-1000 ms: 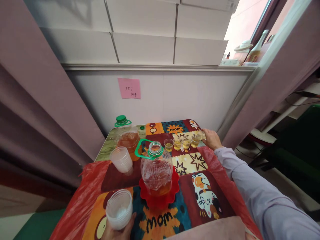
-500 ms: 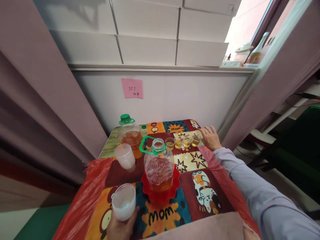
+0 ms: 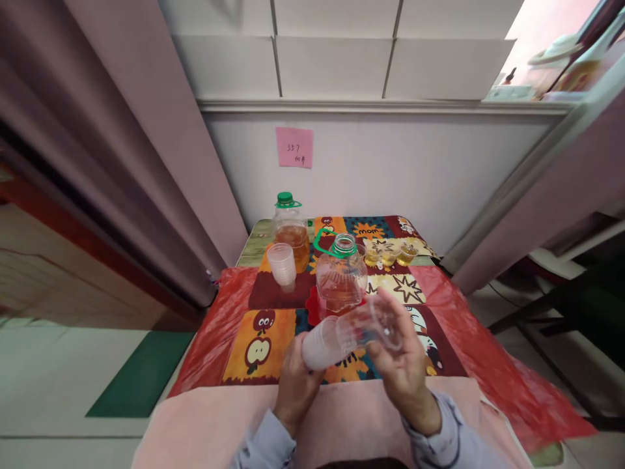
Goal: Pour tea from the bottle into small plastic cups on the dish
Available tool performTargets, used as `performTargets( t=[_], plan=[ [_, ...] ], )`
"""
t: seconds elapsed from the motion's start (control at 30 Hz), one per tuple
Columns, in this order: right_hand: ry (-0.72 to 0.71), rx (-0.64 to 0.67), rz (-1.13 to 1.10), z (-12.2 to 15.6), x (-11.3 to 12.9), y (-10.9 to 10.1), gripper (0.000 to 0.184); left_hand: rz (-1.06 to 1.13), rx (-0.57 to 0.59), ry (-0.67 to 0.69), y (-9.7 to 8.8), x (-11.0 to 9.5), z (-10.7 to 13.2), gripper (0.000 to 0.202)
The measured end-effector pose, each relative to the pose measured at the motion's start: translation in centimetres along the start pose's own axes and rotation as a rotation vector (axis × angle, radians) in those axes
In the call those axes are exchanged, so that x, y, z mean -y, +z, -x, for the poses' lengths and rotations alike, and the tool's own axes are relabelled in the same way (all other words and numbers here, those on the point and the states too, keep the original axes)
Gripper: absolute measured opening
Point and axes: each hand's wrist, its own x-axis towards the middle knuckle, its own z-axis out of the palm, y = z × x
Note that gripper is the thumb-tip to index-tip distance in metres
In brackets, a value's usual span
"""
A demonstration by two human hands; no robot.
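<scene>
My left hand (image 3: 295, 385) is wrapped round a tilted stack of translucent plastic cups (image 3: 322, 345) above the front of the table. In my right hand (image 3: 407, 365), thumb and fingers grip a clear plastic cup (image 3: 367, 324) at the stack's right end; whether it is fully apart from the stack I cannot tell. Just beyond both hands stands an uncapped jug (image 3: 342, 280) with a green handle and amber liquid low inside. Under it shows part of a red scalloped tray (image 3: 312, 307), mostly hidden by the jug and cups.
Behind on the left stands a green-capped jug (image 3: 291, 242) of amber liquid, with another cup stack (image 3: 282, 264) before it. Several small cups of yellow liquid (image 3: 389, 255) line the back right. A patterned mat and red plastic sheet (image 3: 209, 339) cover the table.
My right hand has come back from beside the row of filled cups to the cup stack. My left hand has lifted and tilted the stack rightward. The view has shifted.
</scene>
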Motion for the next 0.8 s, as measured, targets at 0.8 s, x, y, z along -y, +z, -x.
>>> performTargets(
  t=[0.8],
  plan=[
    [0.404,-0.253,0.582,-18.2,-28.5,-15.6,0.076,-0.090,-0.291,-0.422,-2.3,5.7,-4.7,0.066]
  ],
)
